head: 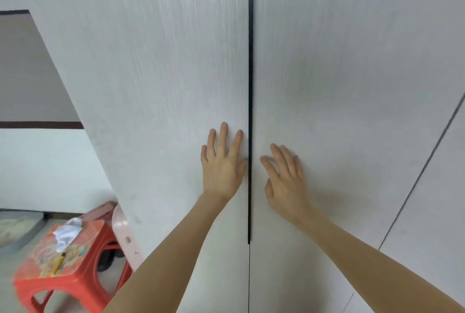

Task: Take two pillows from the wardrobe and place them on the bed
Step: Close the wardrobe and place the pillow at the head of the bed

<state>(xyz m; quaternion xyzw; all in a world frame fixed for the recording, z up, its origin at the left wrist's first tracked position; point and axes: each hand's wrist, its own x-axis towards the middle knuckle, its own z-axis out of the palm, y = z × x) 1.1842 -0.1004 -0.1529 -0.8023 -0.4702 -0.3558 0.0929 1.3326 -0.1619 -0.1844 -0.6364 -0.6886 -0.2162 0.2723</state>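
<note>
Both hands lie flat on the wardrobe front, fingers straight and spread, holding nothing. L hand point(222, 161) presses the left door point(151, 86) w/ its thumb right at the door's inner edge, fingertips pointing up. R hand point(285, 174) lies on the right door point(352, 86), just beside the dark vertical gap point(250, 86) between the 2 doors, fingers angled up and toward the left; its thumb is tucked under, not clearly seen. The hands sit close together, one each side of the gap, not touching each other. Both forearms are bare and reach up from the bottom of the view. The wardrobe point(327, 23) is pale grey-white w/ a fine vertical grain, doors shut, so the pillows are not visible; the bed is not in view either. A thin dark seam point(425, 164) runs diagonally at far right, marking another panel. Down at lower left, beside the wardrobe, stands a red plastic stool point(60, 272) w/ a printed top; a crumpled white cloth point(66, 233) and a yellow pencil-like stick point(58, 263) lie on it. A pinkish curved object point(124, 234) leans just beside the wardrobe's left edge, exact kind unclear. White wall point(45, 166) behind.
</note>
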